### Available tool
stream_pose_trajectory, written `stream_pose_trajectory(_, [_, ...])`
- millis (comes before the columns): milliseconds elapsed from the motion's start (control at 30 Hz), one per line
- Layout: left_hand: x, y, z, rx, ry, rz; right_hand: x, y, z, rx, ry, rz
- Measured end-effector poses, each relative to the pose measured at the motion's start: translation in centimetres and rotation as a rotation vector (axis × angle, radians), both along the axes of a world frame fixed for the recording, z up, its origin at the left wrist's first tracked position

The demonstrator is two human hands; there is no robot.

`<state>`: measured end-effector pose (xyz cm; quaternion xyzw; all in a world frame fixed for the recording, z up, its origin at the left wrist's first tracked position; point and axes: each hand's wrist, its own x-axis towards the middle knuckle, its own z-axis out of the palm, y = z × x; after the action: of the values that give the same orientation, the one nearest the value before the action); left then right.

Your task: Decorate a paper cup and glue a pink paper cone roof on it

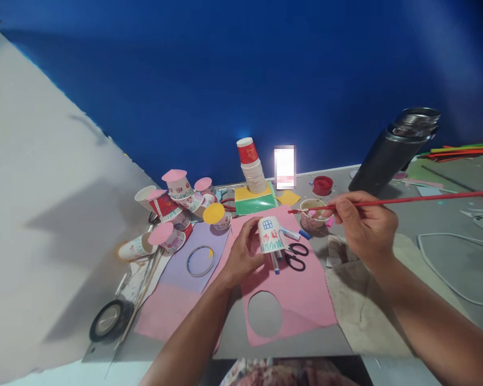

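My left hand [244, 256] holds a small white paper cup [270, 236] upside down, its fingers round the cup's left side. A blue window, red marks and green grass strokes are drawn on the cup. In my right hand [364, 228] is a long red paintbrush [410, 199], pinched near its bristle end. The red-tipped bristles point left, above and right of the cup. Just under the brush stands a paper cup of cloudy liquid [314, 219]. Beneath the held cup, markers [290, 234] and black-handled scissors [296, 258] lie on pink paper [306, 305] with a round hole.
Decorated paper cups with pink tops [167, 236] crowd the left. A cup stack [253, 174] stands at the back, beside a red paint pot [322, 185]. A dark flask [394, 150] is at right. Black tape [108, 320] and a tape ring [201, 261] lie left.
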<state>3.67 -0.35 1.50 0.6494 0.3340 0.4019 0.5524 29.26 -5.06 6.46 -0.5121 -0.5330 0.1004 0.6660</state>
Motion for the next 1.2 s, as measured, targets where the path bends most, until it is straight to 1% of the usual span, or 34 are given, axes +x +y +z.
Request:
stream_pose_trajectory(133, [0.2,-0.2,-0.1,0.098,0.123,0.095,0.0,0.1,-0.1,0.057,-0.121,-0.087])
stream_pose_trajectory(233, [0.2,-0.2,-0.2,0.114,0.186,0.196,0.5,0.2,-0.1,0.078,-0.179,-0.187])
stream_pose_trajectory(300, [0.2,0.0,-0.3,0.096,0.175,0.266,1.0,0.4,-0.3,0.079,-0.156,-0.233])
stream_pose_trajectory(367, [0.1,0.2,-0.4,0.071,0.125,0.309,1.8,0.9,-0.4,0.09,-0.108,-0.283])
stream_pose_trajectory(467, [0.1,0.4,-0.7,0.034,0.036,0.321,3.6,1.9,-0.8,0.11,-0.066,-0.375])
stream_pose_trajectory(533, [0.3,0.4,-0.8,0.007,0.008,0.327,5.0,2.6,-0.9,0.093,-0.055,-0.426])
stream_pose_trajectory(633, [0.5,0.4,-0.8,-0.026,-0.002,0.328,7.2,3.9,-1.4,0.021,-0.062,-0.457])
stream_pose_trajectory(733, [0.5,0.5,-1.0,-0.045,-0.024,0.322,8.8,5.2,-2.5,-0.121,-0.109,-0.42])
stream_pose_trajectory(867, [0.1,0.9,-1.2,-0.049,-0.036,0.344,9.9,6.5,-4.5,-0.277,-0.127,-0.371])
stream_pose_trajectory(967, [-0.1,1.0,-1.2,-0.031,-0.036,0.378,10.5,7.1,-5.6,-0.369,-0.124,-0.337])
stream_pose_trajectory(1067, [0.1,0.8,-1.0,-0.03,-0.041,0.379,11.3,7.9,-5.7,-0.45,-0.121,-0.331])
stream_pose_trajectory(1200, [0.3,0.5,-0.9,-0.014,-0.04,0.351,12.3,9.9,-5.1,-0.537,-0.174,-0.35])
